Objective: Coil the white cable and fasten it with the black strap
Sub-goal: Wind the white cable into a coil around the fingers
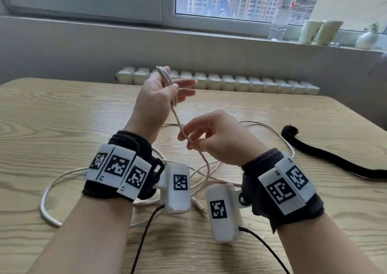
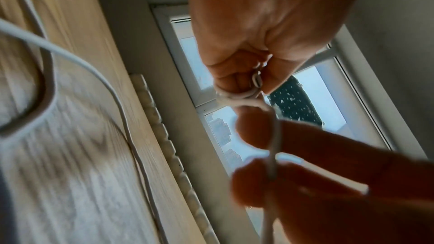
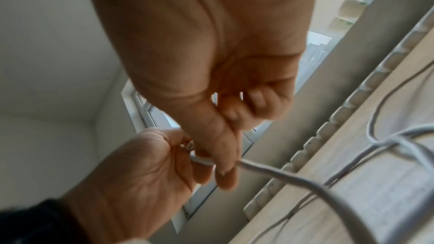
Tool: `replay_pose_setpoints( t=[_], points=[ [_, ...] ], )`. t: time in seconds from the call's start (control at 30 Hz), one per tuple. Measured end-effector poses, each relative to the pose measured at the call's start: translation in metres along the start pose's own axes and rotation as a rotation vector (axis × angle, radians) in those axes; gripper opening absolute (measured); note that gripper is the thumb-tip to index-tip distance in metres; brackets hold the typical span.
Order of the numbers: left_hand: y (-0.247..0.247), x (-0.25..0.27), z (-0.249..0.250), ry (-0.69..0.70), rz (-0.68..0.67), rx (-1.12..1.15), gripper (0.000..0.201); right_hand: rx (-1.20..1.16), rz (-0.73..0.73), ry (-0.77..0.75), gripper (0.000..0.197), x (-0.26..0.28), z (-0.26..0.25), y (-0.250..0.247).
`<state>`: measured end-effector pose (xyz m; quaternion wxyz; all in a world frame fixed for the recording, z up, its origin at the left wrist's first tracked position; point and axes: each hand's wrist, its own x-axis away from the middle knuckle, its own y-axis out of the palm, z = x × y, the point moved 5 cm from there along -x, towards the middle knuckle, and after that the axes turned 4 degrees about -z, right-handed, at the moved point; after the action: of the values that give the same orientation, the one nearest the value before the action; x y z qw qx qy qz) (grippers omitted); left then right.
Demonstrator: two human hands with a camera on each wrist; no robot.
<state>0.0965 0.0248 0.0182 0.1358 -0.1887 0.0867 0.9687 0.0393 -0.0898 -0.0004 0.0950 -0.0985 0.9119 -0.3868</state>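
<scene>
My left hand is raised above the table, palm toward me, with a few small loops of the white cable wound round its fingers and held there. In the left wrist view the loops sit at the fingertips of the left hand. From there the cable runs taut down to my right hand, which pinches it between thumb and finger. The right wrist view shows that pinch by the right hand on the cable. The rest of the cable lies in loose loops on the table. The black strap lies flat at the right, untouched.
The wooden table ends near a white radiator under the window. On the sill at the back right stand a plastic bottle, two paper cups and a small vase. The cable's plug end lies between my wrists.
</scene>
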Motion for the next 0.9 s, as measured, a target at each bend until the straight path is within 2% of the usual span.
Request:
replay_pose_setpoints(
  t=[0.13, 0.23, 0.3, 0.43, 0.53, 0.7, 0.9],
  points=[
    [0.003, -0.001, -0.004, -0.038, -0.101, -0.191, 0.046, -0.054, 0.151, -0.061, 0.025, 0.002, 0.000, -0.010],
    [0.008, 0.001, -0.006, -0.085, -0.176, -0.243, 0.036, -0.183, 0.210, -0.047, 0.021, 0.006, 0.003, -0.016],
    [0.012, 0.002, -0.008, -0.124, -0.226, -0.266, 0.039, -0.236, 0.260, -0.070, 0.022, 0.009, 0.003, -0.022],
    [0.020, 0.007, -0.014, -0.185, -0.353, -0.309, 0.039, -0.227, 0.446, -0.142, 0.023, 0.012, 0.007, -0.036],
    [0.026, 0.011, -0.014, -0.199, -0.406, -0.359, 0.033, -0.219, 0.564, -0.114, 0.021, 0.013, 0.017, -0.043],
    [0.033, 0.015, -0.014, -0.205, -0.482, -0.418, 0.038, -0.207, 0.667, -0.064, 0.021, 0.015, 0.025, -0.046],
    [0.036, 0.016, -0.020, -0.250, -0.547, -0.403, 0.047, -0.109, 0.733, -0.122, 0.024, 0.017, 0.014, -0.047]
  ],
)
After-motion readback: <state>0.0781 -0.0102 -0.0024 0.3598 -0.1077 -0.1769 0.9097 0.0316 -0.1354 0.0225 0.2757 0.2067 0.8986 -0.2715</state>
